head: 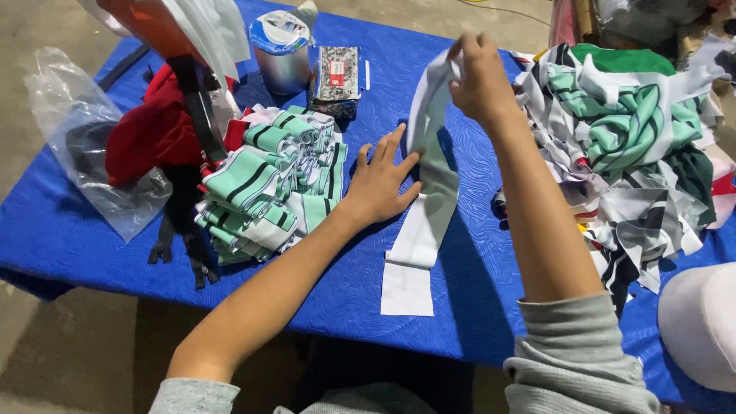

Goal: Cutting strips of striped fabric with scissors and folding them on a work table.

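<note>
My right hand (479, 77) is raised above the blue table (92, 238) and pinches the top end of a long white fabric strip (425, 207). The strip hangs down and its lower end lies folded flat on the table. My left hand (379, 180) has its fingers spread and presses against the left edge of the strip near its middle. Just left of that hand lies a heap of folded mint-green, white and black striped strips (264, 184).
A loose pile of green, white and black striped fabric (629, 146) covers the table's right side. Red cloth (149, 130), black straps and a clear plastic bag (73, 123) sit at the left. A metal tin (282, 50) and a small packet (337, 73) stand at the back.
</note>
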